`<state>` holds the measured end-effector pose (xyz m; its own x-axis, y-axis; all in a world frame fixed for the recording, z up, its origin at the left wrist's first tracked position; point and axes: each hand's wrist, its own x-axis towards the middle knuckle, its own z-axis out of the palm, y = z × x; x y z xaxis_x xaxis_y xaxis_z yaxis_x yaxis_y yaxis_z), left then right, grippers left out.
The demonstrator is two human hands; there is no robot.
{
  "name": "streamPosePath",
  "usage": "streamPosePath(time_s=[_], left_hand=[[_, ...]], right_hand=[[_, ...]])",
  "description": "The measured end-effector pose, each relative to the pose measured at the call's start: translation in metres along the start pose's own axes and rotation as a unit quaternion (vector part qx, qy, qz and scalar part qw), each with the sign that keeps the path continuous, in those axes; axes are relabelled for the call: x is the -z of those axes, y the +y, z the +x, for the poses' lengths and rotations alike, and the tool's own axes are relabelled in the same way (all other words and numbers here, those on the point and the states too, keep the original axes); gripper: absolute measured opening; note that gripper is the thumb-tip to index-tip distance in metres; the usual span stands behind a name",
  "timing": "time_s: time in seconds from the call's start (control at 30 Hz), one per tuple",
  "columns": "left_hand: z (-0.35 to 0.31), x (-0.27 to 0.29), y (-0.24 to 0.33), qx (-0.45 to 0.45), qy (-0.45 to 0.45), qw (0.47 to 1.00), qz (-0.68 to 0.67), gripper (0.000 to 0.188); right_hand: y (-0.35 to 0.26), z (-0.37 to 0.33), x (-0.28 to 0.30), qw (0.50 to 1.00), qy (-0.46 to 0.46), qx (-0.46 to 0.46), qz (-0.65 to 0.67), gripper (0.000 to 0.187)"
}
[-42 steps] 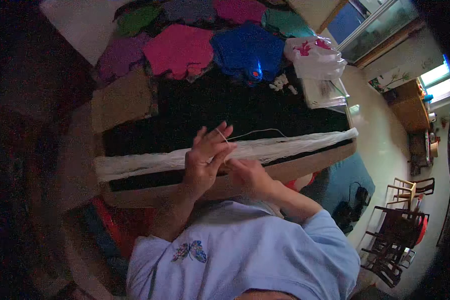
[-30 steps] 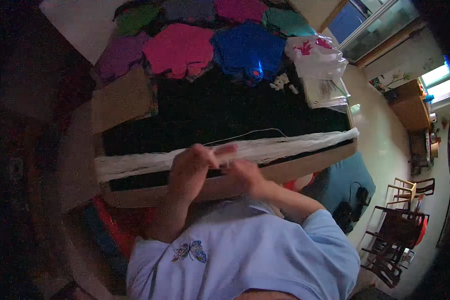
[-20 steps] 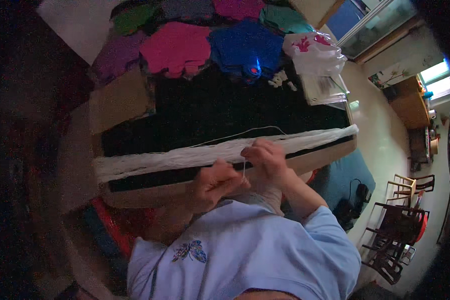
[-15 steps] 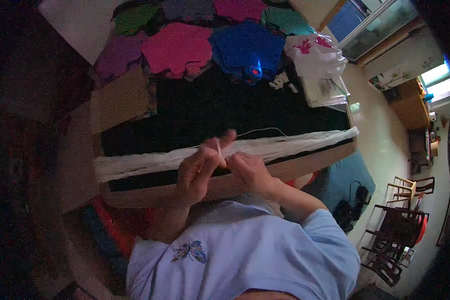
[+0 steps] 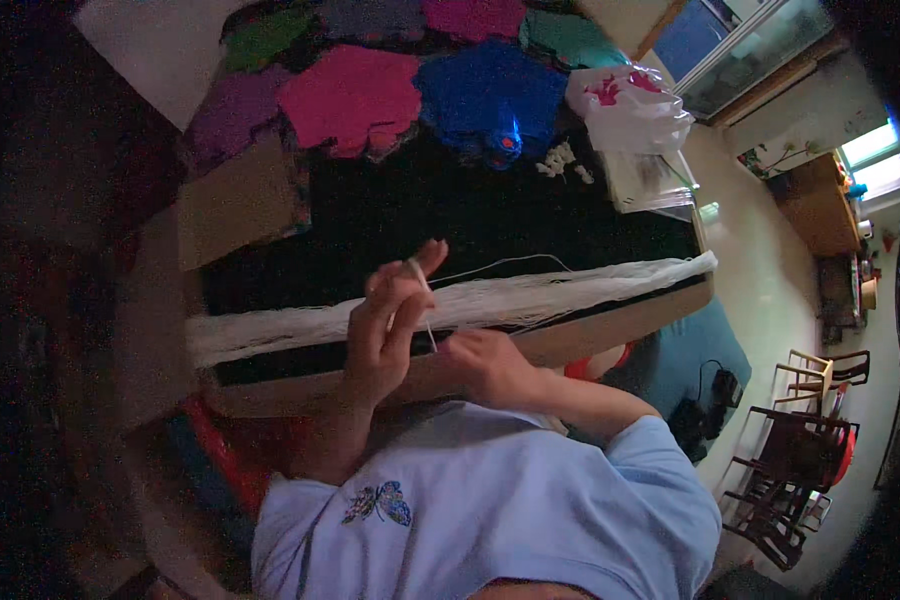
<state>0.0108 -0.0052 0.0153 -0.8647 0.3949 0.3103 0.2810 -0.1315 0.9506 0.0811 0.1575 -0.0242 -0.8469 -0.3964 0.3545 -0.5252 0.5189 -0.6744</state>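
A long bundle of white yarn (image 5: 560,295) lies across the near side of a dark-topped table (image 5: 450,220). My left hand (image 5: 385,315) is raised over it, forefinger stretched out and the other fingers curled, with a white strand (image 5: 422,285) looped round its fingers. That strand runs down, taut, to my right hand (image 5: 485,362), whose fingers are pinched together on it just in front of the bundle. A thin loose thread (image 5: 510,262) trails from near my left hand over the table to the right.
Folded pink (image 5: 355,100) and blue cloth pieces (image 5: 490,100) lie at the far side among others. Small white bits (image 5: 560,160) sit near a white plastic bag (image 5: 632,110). A brown cardboard piece (image 5: 238,205) is at the left. Dark chairs (image 5: 795,450) stand off to the right.
My hands have moved apart: the left has gone up and slightly left, the right a little down. The strand between them is now longer and stretched.
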Motion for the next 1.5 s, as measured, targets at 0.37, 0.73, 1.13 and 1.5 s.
streamPosePath(time_s=[0.37,0.73,1.13,1.5], left_hand=[[-0.004,-0.003,-0.015,-0.031,-0.008,0.999,-0.006,0.011],[-0.007,-0.008,0.008,0.097,-0.028,0.984,-0.148,0.013],[-0.002,-0.008,-0.001,0.003,-0.037,0.998,-0.051,0.012],[-0.017,-0.003,0.004,0.076,0.023,0.997,-0.011,0.008]], right_hand=[[0.002,0.015,0.008,0.997,0.035,0.018,-0.068,0.03],[0.001,0.024,0.02,0.998,0.041,-0.05,-0.028,0.029],[0.014,0.016,-0.001,0.993,0.046,0.033,-0.108,0.02],[0.014,0.023,-0.005,0.994,0.087,0.029,0.056,0.022]])
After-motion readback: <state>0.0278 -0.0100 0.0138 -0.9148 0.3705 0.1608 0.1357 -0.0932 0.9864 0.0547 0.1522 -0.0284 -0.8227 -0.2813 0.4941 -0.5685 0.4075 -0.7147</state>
